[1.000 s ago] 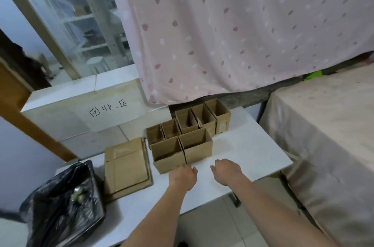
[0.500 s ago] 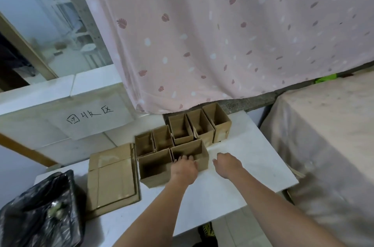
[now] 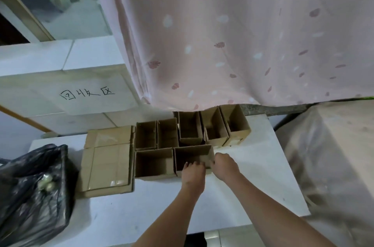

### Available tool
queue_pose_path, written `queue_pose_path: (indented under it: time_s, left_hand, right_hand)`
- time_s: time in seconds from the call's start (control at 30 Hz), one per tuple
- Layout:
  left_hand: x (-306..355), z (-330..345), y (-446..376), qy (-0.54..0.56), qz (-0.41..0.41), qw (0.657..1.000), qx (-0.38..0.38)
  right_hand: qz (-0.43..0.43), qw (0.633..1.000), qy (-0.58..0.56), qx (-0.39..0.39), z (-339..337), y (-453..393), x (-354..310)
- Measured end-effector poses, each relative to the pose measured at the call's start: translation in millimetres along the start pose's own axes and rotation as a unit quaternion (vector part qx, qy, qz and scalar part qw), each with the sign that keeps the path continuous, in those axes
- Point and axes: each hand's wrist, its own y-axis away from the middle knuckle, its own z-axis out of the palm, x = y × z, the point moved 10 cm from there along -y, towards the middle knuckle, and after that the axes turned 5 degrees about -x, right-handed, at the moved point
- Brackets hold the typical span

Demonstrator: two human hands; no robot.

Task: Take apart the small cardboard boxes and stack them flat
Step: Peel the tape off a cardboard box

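left hand (image 3: 192, 173): fingers hooked over near wall of front right box (image 3: 192, 154)
right hand (image 3: 224, 165): gripping that box's right near corner
box: upright on white table (image 3: 263, 176), front row
flat stack (image 3: 108, 158): left of boxes

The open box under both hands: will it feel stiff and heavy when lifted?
The box looks empty, so probably light. Its thin cardboard walls, open on top, may flex under the fingers. Flat-bottomed on the table, it should slide rather than roll.
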Motion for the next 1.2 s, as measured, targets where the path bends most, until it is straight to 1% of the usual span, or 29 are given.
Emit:
queue_pose_path:
  time_s: [0.2, 0.33, 0.4, 0.5, 0.57, 0.63, 0.67, 0.7, 0.8, 0.9, 0.97, 1.0, 1.1, 1.2]
  left_hand:
    - [2.5, 13.2, -7.0, 0.024, -0.026, 0.999, -0.020]
    - [11.8, 14.0, -4.1, 0.041, -0.032, 0.999, -0.009]
    - [18.9, 9.0, -2.4, 0.065, -0.035, 0.997, 0.006]
    - [34.8, 0.6, 0.7, 0.145, -0.043, 0.988, 0.031]
    - [49.5, -1.8, 4.1, 0.192, -0.053, 0.979, 0.038]
    - [62.7, 1.2, 8.5, 0.228, -0.074, 0.970, 0.033]
    - [69.0, 2.2, 11.2, 0.250, -0.085, 0.964, 0.030]
    - [76.9, 2.8, 13.5, 0.274, -0.090, 0.957, 0.026]
    - [105.8, 2.8, 22.9, 0.354, -0.071, 0.932, 0.025]
    - [137.0, 1.6, 34.3, 0.471, -0.036, 0.881, 0.027]
    - [157.1, 0.7, 39.6, 0.536, -0.014, 0.844, 0.010]
    - [164.9, 1.2, 41.0, 0.556, -0.008, 0.831, 0.000]
    - [180.9, 5.2, 41.7, 0.583, 0.011, 0.812, -0.020]
    - [186.7, 7.4, 38.3, 0.587, 0.003, 0.809, -0.028]
  right_hand:
    - [0.009, 0.999, -0.039, -0.005, 2.4, -10.2, 8.5]
    - [-0.014, 0.999, -0.052, -0.005, -4.0, -9.5, 16.3]
    - [-0.031, 0.997, -0.070, -0.003, -10.0, -8.7, 26.9]
    - [-0.068, 0.992, -0.110, -0.004, -20.2, -6.3, 49.8]
    - [-0.110, 0.982, -0.153, -0.030, -23.9, -2.7, 67.4]
    - [-0.146, 0.965, -0.191, -0.102, -19.6, 4.6, 90.3]
    - [-0.160, 0.958, -0.196, -0.137, -18.9, 9.1, 105.2]
    - [-0.165, 0.956, -0.187, -0.155, -21.6, 12.5, 122.8]
    - [-0.180, 0.965, -0.134, -0.135, -42.9, 14.2, 173.6]
    - [-0.206, 0.967, -0.092, -0.118, -60.5, 16.2, 202.1]
    - [-0.222, 0.966, -0.067, -0.116, -65.1, 18.2, 211.4]
    - [-0.228, 0.965, -0.052, -0.120, -64.9, 19.5, 215.3]
    - [-0.237, 0.964, -0.042, -0.114, -65.4, 20.4, 225.6]
    - [-0.256, 0.965, -0.019, -0.056, -73.9, 19.0, 231.4]
